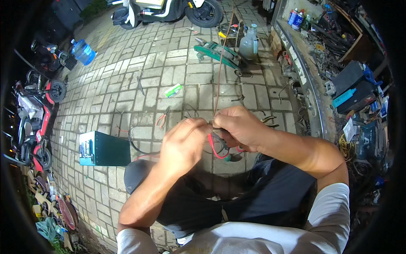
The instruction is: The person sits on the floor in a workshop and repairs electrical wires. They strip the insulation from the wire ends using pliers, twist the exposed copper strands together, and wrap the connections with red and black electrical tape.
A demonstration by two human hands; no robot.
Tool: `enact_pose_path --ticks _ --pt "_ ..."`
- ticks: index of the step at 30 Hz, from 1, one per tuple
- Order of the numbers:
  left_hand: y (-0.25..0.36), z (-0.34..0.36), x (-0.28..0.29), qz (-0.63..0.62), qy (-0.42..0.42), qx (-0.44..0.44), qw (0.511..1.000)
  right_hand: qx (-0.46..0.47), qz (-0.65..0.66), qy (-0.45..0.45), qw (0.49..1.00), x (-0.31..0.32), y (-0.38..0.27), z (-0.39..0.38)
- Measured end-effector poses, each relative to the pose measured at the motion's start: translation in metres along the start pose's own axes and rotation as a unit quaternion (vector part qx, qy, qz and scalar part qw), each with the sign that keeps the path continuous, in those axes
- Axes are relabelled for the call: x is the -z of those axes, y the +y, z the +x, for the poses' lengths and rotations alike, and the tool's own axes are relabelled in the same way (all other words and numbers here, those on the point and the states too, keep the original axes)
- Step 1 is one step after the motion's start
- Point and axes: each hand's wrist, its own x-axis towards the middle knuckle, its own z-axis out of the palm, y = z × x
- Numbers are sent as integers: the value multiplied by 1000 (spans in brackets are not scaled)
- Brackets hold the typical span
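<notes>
Before my lap, my left hand (185, 142) and my right hand (240, 127) meet fingertip to fingertip. The left one pinches at the upper end of a red cable (219, 157), which loops down below the fingers. My right hand is closed in a fist, its thumb against a small dark piece between the hands; what lies within its grip is mostly hidden. A dark cable (141, 151) runs from beside my left wrist toward a dark green box (111, 149) on the paving. Pliers with red handles (161, 120) lie just beyond my left hand.
More pliers (269, 121) lie beyond my right forearm. Farther off stand a green floor jack (218, 54), a glass jug (248, 44) and a blue water bottle (83, 52). Scooters are parked left and ahead. A cluttered ledge (308, 89) runs along the right.
</notes>
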Motion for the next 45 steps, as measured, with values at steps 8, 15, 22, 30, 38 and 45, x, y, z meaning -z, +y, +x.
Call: enact_pose_path --ticks 8,15,22,30,38,45 --pt "-3 1 -7 -149 -8 154 977 437 -412 47 798 10 7 -6" --pt "2 1 -8 -30 -11 50 998 380 -453 63 804 10 8 -7" --pt "2 -1 -6 -41 -70 20 997 -4 19 -31 999 18 1 3" --pt "-5 -1 -15 11 -41 20 999 -12 58 -54 997 14 -5 -8" --pt "-4 5 -14 15 42 -74 996 9 51 -92 994 17 -14 -19" --pt "2 13 -12 -17 98 -92 991 -21 160 -296 941 24 -4 -8"
